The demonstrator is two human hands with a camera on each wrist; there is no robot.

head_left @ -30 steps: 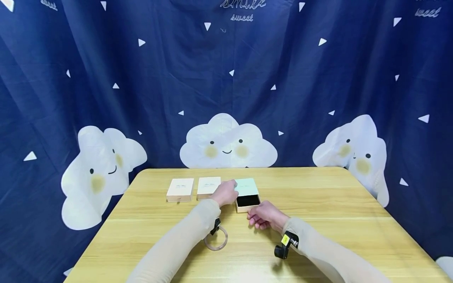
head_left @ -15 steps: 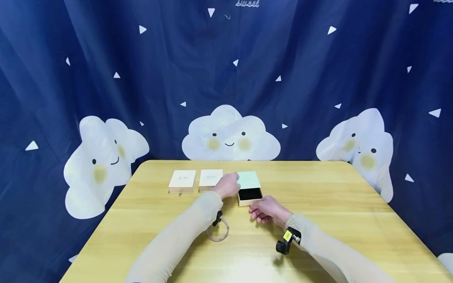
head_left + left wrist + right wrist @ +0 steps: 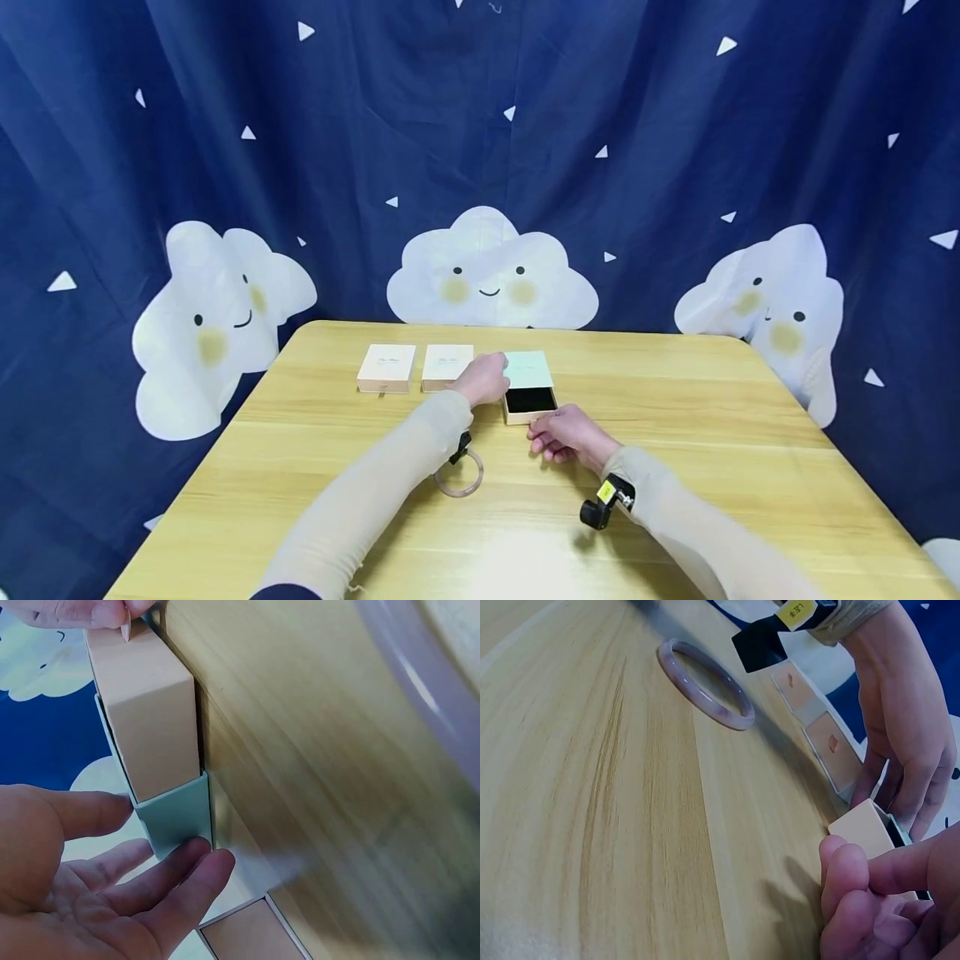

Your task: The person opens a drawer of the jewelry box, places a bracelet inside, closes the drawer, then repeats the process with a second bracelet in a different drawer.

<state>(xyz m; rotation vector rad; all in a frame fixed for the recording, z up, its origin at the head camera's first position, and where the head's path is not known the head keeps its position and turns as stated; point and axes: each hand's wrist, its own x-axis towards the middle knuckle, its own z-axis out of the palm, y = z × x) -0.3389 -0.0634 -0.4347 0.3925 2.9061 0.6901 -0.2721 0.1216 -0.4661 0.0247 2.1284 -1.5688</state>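
A jewellery box with a mint-green sleeve [image 3: 528, 369] lies on the table, its pale pink drawer [image 3: 154, 727] pulled partway out toward me. Black lining shows inside the drawer. My left hand [image 3: 483, 379] holds the sleeve from its left side, thumb on the top edge and fingers along the side. With the thumb and a finger, my right hand [image 3: 570, 433] pinches the small tab [image 3: 126, 630] on the drawer's front; its other fingers are curled. A pale mauve bangle [image 3: 694, 696] lies flat on the wood, nearer to me, partly behind my left wrist in the head view.
Two shut boxes with white lids, a left box [image 3: 387, 362] and a middle box [image 3: 447, 362], stand left of the green one. The wooden table [image 3: 712, 517] reaches back to a dark blue curtain [image 3: 450, 125]. A camera [image 3: 596, 512] is strapped to my right wrist.
The head view has tilted downward, so the table sits higher in it. Both hands keep their places on the box, and the drawer's opening looks the same.
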